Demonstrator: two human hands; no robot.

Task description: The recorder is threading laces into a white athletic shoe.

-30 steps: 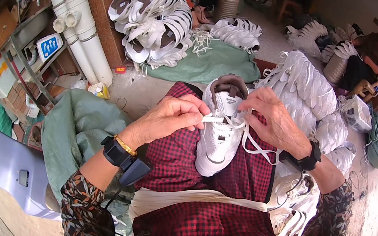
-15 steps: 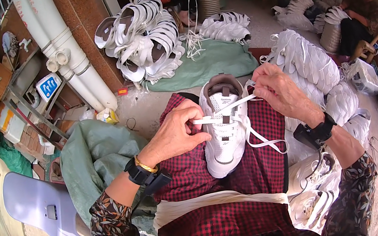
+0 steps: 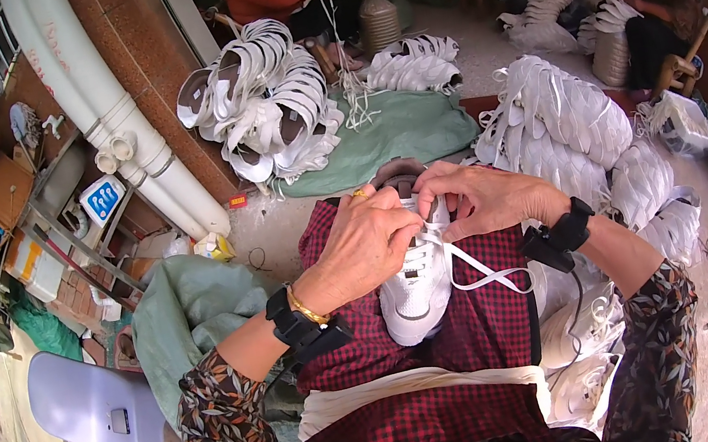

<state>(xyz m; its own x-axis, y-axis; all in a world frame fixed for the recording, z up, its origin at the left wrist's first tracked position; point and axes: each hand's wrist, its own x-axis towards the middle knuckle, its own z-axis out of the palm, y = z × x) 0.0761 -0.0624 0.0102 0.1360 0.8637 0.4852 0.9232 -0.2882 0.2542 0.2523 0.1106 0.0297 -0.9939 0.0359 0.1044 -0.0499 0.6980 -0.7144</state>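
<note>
A white sneaker (image 3: 414,305) with a brown-grey lining lies across my lap, toe toward me, on a red and black checked apron (image 3: 497,309). White shoelace (image 3: 488,271) crosses its eyelets, and a loose loop hangs off the right side. Over the upper left of the shoe, my left hand (image 3: 363,236) is closed, its fingertips pinching at the lace. My right hand (image 3: 482,195) bends over the opposite eyelets, thumb and fingers closed on the lace too. Both hands nearly meet and cover much of the tongue and upper eyelets.
Stacked white shoe uppers (image 3: 272,103) rest by a green sack (image 3: 395,133); more uppers (image 3: 554,119) are heaped to the right. Finished-looking sneakers (image 3: 582,332) sit beside my right thigh. A lilac plastic chair (image 3: 94,409) stands at left. Two people work farther back.
Both hands have come inward from the shoe's sides and now nearly meet over its upper eyelets. The lace stretched between them has been drawn in. The view has shifted slightly.
</note>
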